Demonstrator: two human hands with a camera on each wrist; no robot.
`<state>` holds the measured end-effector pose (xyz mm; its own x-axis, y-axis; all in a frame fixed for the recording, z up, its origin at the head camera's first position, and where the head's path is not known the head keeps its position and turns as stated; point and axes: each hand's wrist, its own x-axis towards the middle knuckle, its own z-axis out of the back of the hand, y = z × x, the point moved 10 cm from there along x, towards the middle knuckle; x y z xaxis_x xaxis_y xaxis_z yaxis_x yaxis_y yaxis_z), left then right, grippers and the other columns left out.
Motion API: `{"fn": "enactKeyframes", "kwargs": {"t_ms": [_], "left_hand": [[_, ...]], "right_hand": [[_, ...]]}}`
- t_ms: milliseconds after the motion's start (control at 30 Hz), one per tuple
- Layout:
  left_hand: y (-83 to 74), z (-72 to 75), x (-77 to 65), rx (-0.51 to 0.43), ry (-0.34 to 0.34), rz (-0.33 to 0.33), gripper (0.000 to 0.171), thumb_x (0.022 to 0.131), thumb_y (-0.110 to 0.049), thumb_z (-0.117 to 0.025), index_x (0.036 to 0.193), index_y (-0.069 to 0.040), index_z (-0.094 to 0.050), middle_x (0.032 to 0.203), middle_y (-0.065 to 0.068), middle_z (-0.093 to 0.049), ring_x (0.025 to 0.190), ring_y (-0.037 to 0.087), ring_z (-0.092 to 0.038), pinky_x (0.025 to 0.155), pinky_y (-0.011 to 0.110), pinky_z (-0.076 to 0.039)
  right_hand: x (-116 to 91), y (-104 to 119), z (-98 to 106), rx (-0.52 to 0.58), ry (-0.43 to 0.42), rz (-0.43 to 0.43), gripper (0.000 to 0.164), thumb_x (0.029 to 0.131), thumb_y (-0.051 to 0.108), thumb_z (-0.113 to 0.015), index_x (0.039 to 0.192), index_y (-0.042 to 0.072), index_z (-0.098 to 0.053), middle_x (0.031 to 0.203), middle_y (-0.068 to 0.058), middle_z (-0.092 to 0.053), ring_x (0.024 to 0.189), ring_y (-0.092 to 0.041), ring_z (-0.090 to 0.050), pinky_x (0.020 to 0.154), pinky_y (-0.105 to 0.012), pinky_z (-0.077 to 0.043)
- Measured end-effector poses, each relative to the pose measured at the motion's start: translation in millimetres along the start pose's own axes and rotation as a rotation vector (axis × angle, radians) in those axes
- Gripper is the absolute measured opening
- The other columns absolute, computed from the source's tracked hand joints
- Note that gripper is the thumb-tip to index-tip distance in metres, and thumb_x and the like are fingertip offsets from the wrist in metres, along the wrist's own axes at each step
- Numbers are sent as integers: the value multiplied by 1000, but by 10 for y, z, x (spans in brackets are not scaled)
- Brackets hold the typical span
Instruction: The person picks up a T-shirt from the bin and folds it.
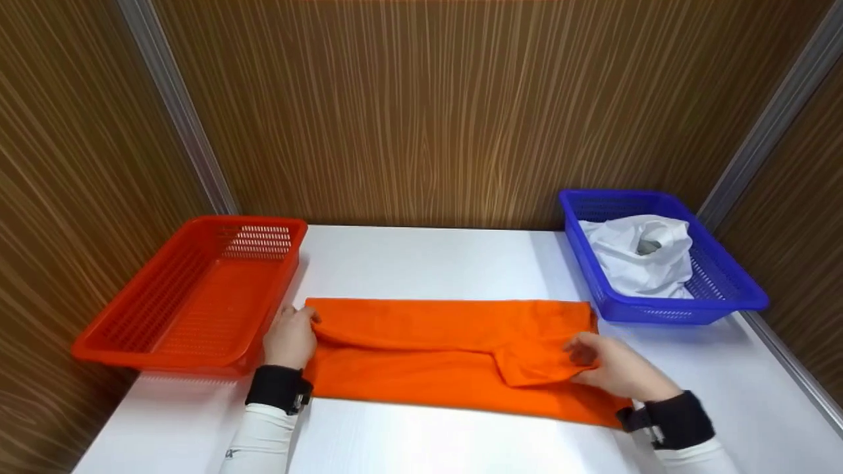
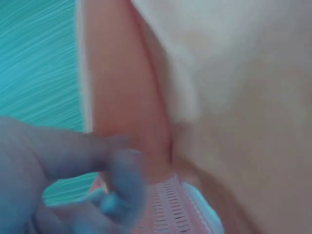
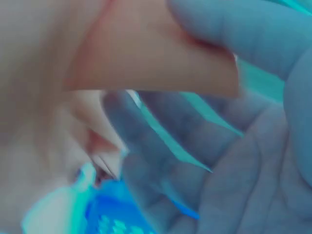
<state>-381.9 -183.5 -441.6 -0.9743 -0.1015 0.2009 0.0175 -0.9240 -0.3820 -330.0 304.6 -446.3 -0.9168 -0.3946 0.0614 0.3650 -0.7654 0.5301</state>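
Observation:
A folded orange cloth (image 1: 408, 378) lies lengthwise on the white table, with a loose upper flap raised along its middle. My left hand (image 1: 290, 336) pinches the flap's left end between thumb and fingers. At the other end, my right hand (image 1: 622, 365) holds the flap's corner. In the right wrist view the thumb (image 3: 234, 24) presses over the cloth (image 3: 151, 53) while the other fingers spread behind it. The left wrist view shows the left fingers (image 2: 122, 170) bent at the edge of the cloth (image 2: 126, 87), blurred and in shifted colours.
To the left stands a red plastic basket (image 1: 263, 349), its near right side close to the left hand. A blue basket (image 1: 685, 306) at the back right contains a crumpled white cloth (image 1: 625, 263). Wood-grain panels (image 1: 421, 112) wall in the white table (image 1: 421, 263) at the back and sides.

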Motion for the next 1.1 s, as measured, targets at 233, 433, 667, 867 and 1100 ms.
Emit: {"fn": "enactKeyframes", "kwargs": {"t_ms": [233, 433, 667, 867, 1100], "left_hand": [[21, -64, -4, -4, 48, 11, 19, 97, -1, -59, 107, -5, -75, 99, 19, -65, 94, 34, -59, 86, 52, -54], [91, 35, -9, -103, -27, 87, 23, 102, -4, -54, 117, -2, -71, 110, 24, -65, 98, 38, -62, 88, 57, -56], [132, -143, -64, 2, 133, 66, 20, 96, -4, -61, 109, -6, -76, 105, 22, -67, 98, 36, -60, 84, 59, -55], [160, -164, -80, 34, 211, 105, 23, 94, -7, -64, 113, -7, -78, 108, 21, -68, 98, 33, -60, 84, 60, -56], [77, -94, -101, 99, 236, 123, 22, 96, -9, -59, 103, 7, -73, 101, 26, -64, 97, 41, -55, 85, 57, -53]], "right_hand": [[76, 319, -204, -111, -102, 120, 16, 84, 17, -85, 94, 27, -76, 92, 13, -67, 94, -15, -65, 85, -35, -55], [6, 475, -67, 9, -132, 172, 15, 86, 11, -82, 87, 23, -73, 83, 13, -64, 76, 0, -55, 70, -22, -50], [49, 461, -485, -62, 99, 132, 17, 83, 19, -84, 83, 24, -68, 78, 15, -60, 71, 1, -49, 65, -22, -43], [30, 471, -521, -100, 124, 113, 24, 76, 25, -89, 79, 24, -65, 75, 14, -55, 71, -1, -47, 66, -22, -41], [-50, 517, -458, -114, 171, 54, 24, 82, 45, -83, 76, 25, -71, 75, 15, -58, 69, 0, -49, 64, -24, -43]]}}
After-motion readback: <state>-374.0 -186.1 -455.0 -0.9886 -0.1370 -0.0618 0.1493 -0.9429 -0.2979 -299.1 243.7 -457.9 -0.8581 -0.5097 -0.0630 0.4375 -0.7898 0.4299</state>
